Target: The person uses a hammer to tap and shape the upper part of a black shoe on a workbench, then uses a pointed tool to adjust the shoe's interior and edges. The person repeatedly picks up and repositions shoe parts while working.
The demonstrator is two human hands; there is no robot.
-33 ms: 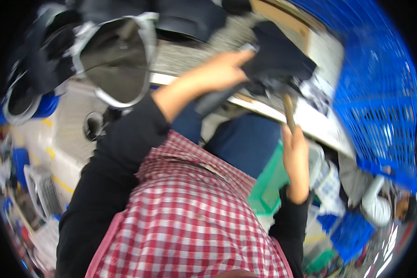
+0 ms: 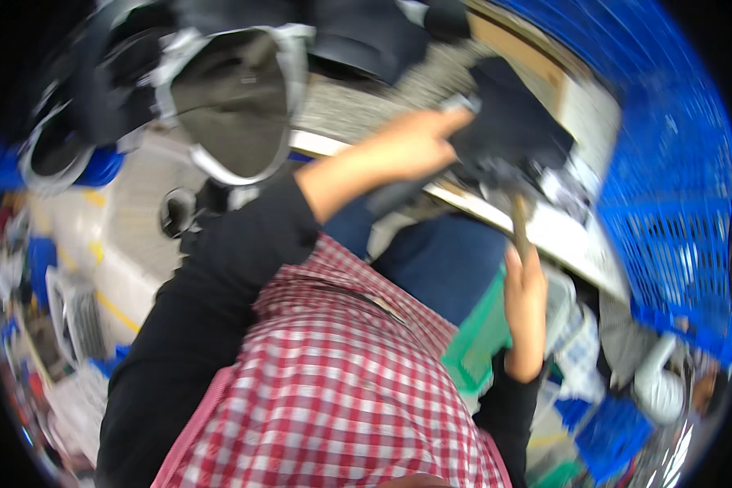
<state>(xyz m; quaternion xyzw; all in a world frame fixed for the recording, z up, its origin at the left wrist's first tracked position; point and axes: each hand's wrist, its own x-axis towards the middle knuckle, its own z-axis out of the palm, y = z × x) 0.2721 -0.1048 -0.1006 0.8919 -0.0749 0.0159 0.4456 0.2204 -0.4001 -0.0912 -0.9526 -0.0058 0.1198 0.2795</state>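
Note:
My left hand (image 2: 415, 146) reaches across the bench, its thumb and fingers closed on the near left edge of a flat black piece (image 2: 516, 110) of cloth or leather. A narrow dark strip (image 2: 398, 193) hangs below this hand, over the bench edge. In my right hand (image 2: 527, 297) is the wooden handle of a hammer (image 2: 520, 220), held upright. Its dark head is blurred and lies against the near edge of the black piece. Whitish and dark scraps (image 2: 563, 185) sit just right of the hammer head.
Black pieces with white rims, one a rounded pouch shape (image 2: 232, 102), stand at the back left. A blue slatted crate (image 2: 667, 244) rises on the right. Below the bench edge (image 2: 537, 232) is a green basket (image 2: 473, 342), with a blue bin (image 2: 614, 427) farther right.
The whole view has shifted, so the bench and both hands appear slightly lower and farther right. Both hands keep their holds.

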